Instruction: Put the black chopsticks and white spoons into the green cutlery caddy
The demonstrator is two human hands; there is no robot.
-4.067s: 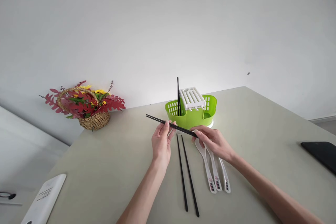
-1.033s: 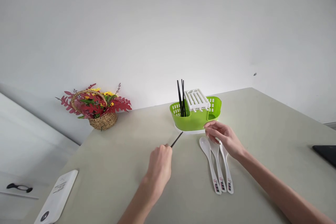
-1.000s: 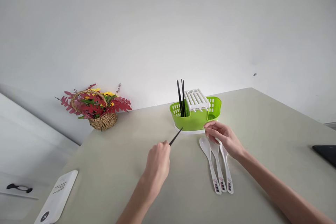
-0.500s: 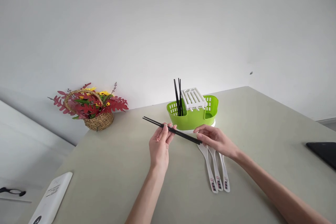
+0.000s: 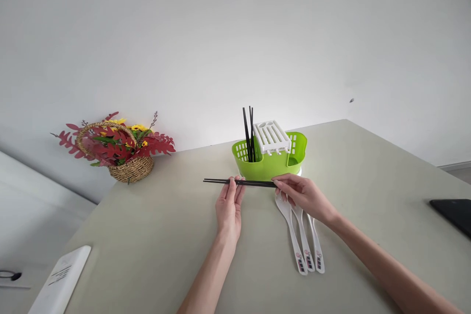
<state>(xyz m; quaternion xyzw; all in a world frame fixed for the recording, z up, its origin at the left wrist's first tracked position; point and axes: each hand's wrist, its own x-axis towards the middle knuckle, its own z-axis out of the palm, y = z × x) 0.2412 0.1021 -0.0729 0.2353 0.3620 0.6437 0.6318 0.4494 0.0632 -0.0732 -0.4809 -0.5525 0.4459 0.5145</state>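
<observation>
Head view is showing a pale counter [image 5: 368,176] stretching out toward a white wall, and near its far middle a green cutlery holder [image 5: 270,159] is standing, the landmark for everything else. A white slotted insert [image 5: 271,136] is sitting on top of the holder, and two black chopsticks [image 5: 248,133] are standing upright in its left compartment. Well to the left of the holder a woven basket of flowers [image 5: 118,148] is resting by the wall. Just in front of the holder the left hand [image 5: 229,204] and the right hand [image 5: 303,196] are holding a pair of black chopsticks [image 5: 241,182] level between them. The left hand is pinching the pair near its middle with fingers narrowed around it; the right hand is gripping the right end with its fingertips closed. In front of the holder and under the right hand, three white spoons [image 5: 304,239] are lying side by side on the counter, handles toward the person.
</observation>
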